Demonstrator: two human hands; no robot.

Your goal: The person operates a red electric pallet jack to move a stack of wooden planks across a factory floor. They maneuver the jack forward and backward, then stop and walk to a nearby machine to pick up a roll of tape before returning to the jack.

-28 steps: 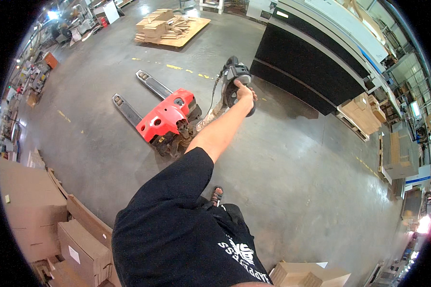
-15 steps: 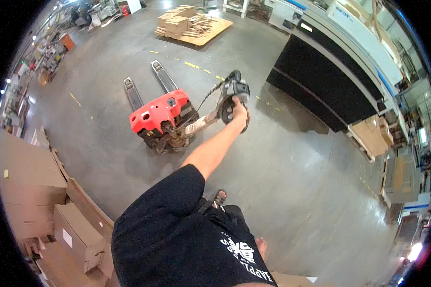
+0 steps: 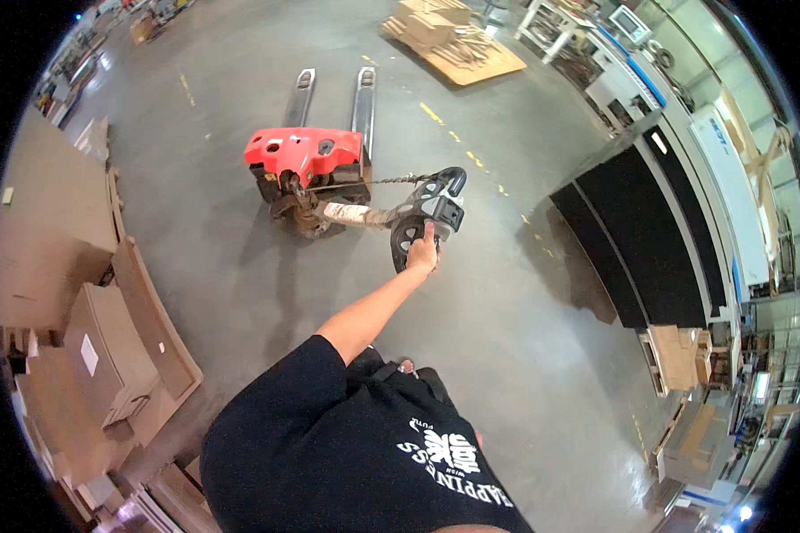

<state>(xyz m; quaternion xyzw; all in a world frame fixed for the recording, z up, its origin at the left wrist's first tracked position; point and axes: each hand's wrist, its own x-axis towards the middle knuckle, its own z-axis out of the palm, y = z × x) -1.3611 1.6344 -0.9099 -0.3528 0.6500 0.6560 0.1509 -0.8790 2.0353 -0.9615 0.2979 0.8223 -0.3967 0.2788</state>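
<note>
On the grey concrete floor, centre of view, stands a red hand pallet truck, its two forks pointing away toward the far end of the hall. Its tiller slants back toward the person and ends in a black loop handle. One hand, at the end of an outstretched bare arm, is closed around the lower part of this handle; which hand it is cannot be told, and no other hand shows. Flattened cardboard boxes are stacked at left. Stacked wooden pieces on a board lie beyond the forks. Long black-sided machinery runs along the right.
</note>
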